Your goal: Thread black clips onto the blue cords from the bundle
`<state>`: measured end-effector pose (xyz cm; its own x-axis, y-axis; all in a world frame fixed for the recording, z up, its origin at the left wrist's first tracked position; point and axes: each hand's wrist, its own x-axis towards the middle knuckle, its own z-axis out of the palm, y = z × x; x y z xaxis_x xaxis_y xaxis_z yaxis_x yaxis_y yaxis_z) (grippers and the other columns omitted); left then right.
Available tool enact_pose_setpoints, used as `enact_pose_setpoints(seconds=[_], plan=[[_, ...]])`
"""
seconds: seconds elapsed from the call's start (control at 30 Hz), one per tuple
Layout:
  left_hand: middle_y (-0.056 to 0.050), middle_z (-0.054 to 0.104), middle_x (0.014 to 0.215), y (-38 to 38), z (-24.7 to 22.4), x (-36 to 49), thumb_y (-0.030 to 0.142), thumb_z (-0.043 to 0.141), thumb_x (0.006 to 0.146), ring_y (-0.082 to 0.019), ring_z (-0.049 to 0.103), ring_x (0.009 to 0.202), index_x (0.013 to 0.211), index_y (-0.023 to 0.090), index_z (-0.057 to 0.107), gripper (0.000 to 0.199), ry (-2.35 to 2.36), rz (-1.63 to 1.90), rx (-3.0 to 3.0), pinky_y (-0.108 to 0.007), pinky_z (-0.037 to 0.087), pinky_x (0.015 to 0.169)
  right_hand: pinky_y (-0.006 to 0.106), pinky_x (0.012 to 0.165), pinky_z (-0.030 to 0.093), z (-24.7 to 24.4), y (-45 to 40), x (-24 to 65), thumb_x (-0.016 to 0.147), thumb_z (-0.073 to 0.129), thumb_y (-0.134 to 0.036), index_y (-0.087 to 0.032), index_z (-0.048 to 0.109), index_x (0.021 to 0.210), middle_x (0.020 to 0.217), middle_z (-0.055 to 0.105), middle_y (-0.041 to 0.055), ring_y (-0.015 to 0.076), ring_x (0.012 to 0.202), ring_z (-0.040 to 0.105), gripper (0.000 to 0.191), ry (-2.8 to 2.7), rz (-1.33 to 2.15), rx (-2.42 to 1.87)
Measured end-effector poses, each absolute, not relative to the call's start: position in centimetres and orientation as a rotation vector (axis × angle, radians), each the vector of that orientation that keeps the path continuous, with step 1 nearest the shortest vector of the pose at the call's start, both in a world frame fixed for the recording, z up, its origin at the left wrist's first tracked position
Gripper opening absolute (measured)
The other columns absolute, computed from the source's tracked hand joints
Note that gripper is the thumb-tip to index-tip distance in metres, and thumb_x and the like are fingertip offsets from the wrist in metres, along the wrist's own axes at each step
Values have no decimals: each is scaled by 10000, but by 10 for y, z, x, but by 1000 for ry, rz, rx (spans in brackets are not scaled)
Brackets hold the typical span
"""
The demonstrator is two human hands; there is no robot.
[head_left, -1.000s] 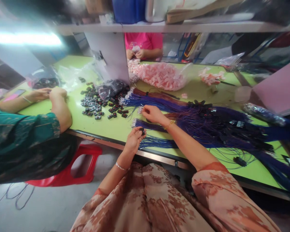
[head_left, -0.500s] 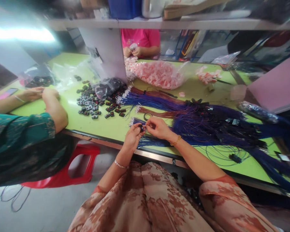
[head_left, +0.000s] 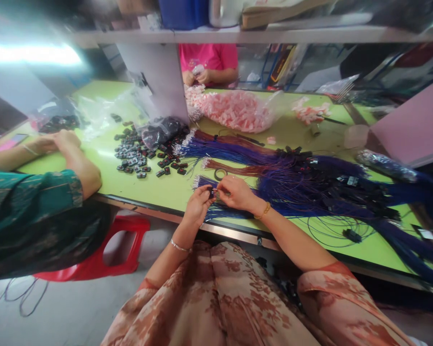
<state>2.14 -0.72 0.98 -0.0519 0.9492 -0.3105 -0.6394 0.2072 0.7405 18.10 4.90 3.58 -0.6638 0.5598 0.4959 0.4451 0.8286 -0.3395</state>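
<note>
Just above the front edge of the table, my left hand (head_left: 198,204) is closed on a small black connector housing (head_left: 211,192). My right hand (head_left: 235,193) is in a pinch right beside it, fingertips meeting the housing's right side. What they pinch looks like a thin wire end, but it is too small to be sure. Under and behind my hands lie bundles of blue wires (head_left: 231,153) and brown wires (head_left: 234,168) with pale metal tips at their left ends. A loose pile of black connector housings (head_left: 133,154) is to the left.
A clear bag of pink parts (head_left: 238,111) lies across the table, by a person in a pink shirt (head_left: 209,57). Another person's arms (head_left: 70,149) rest at left, near a red stool (head_left: 130,245). A shelf (head_left: 216,36) runs overhead. Dark wire bundles (head_left: 346,192) fill the right.
My hands stay together at the housing, with only a slight shift of my right fingers. The left-hand person's hands have moved a little to the left.
</note>
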Motion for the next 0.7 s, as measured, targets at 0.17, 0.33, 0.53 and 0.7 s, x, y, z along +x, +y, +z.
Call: enact_pose_setpoints(seconds=[0.17,0.33,0.53,0.7], plan=[[-24,640,837,-8,10,26,163,705,696,-98,595,730,913,149,631,230,951,1348,462,-253,494,731,300,644,334,32,49,179,844,478,-191,-171,543,773,743,549,76,187,717,446,98,-2477,107,-692],[-12,646,786,-10,11,31,190,746,658,-84,594,683,880,147,628,255,1030,1352,461,-224,496,672,292,646,331,26,48,179,871,457,-193,-158,557,810,764,563,80,184,724,459,123,-2511,130,-730],[-13,650,770,-10,10,30,203,761,648,-84,597,668,883,141,621,280,1052,1381,456,-234,496,671,288,634,317,28,45,178,852,474,-203,-158,569,783,727,572,71,175,688,466,126,-2523,209,-816],[-23,655,774,-13,9,32,214,765,651,-98,601,672,902,144,613,301,1068,1370,494,-265,493,706,286,634,332,36,41,179,854,470,-215,-167,577,783,736,611,69,171,675,503,137,-2493,330,-866]])
